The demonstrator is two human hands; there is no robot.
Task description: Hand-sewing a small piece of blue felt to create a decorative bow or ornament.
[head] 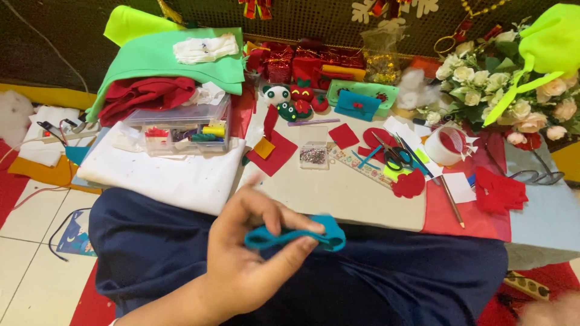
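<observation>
Teal felt strip sits pinched between the thumb and fingers of the left hand, low in the near middle above a dark blue lap. Beyond it, scissors and red felt pieces lie on the counter. A blurred right hand shows at the near right corner; its grip cannot be told.

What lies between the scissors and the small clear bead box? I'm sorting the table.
In the head view, between the scissors and the clear bead box lie a red felt square, a patterned ruler and a blue strip.
</observation>
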